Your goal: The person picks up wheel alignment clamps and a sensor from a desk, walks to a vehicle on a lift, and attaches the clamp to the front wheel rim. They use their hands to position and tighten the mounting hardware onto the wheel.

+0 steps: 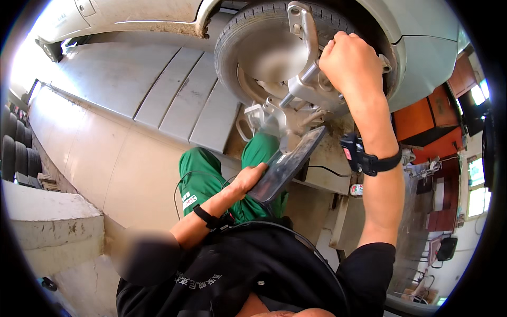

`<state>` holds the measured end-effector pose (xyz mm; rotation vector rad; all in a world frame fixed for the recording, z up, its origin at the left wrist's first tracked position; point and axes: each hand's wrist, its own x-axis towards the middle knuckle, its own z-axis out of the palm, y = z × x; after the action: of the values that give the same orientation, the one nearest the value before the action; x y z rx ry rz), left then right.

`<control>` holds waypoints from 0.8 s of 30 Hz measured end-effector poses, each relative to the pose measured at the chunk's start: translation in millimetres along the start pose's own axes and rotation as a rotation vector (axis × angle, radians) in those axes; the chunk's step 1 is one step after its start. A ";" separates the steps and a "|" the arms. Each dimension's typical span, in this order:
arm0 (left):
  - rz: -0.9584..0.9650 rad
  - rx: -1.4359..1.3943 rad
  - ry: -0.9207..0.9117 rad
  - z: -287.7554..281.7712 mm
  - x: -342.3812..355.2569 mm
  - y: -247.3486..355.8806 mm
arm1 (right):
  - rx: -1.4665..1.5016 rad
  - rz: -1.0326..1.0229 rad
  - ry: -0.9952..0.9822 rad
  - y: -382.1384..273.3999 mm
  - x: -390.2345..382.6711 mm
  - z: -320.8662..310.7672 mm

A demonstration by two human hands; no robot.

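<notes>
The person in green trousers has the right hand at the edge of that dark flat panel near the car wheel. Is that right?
Not quite: it is the left hand at the edge of the dark flat panel, as the head view shows. The right hand is up at the metal clamp. The rest stands.

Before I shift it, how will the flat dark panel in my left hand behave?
The dark panel looks stiff, given its flat, straight-edged form. Its shiny face may slip in your left hand. Being thin, it's probably light for its size.
</notes>
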<state>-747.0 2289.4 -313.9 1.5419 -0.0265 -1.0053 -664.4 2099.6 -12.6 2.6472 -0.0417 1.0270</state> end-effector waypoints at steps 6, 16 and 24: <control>-0.054 -0.120 0.012 -1.9 -3.2 8.3 | 0.512 -0.292 -0.242 25.2 8.2 -32.7; -0.047 0.010 -0.022 -1.7 3.0 5.3 | -0.062 0.030 -0.107 -4.3 12.2 -1.2; -0.101 -0.136 0.008 -1.4 2.8 1.7 | 0.608 -0.493 -0.216 27.3 8.9 -59.6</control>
<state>-743.6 2288.5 -314.2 1.4339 0.1243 -1.0589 -700.4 2091.5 42.4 3.0260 0.9651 0.6485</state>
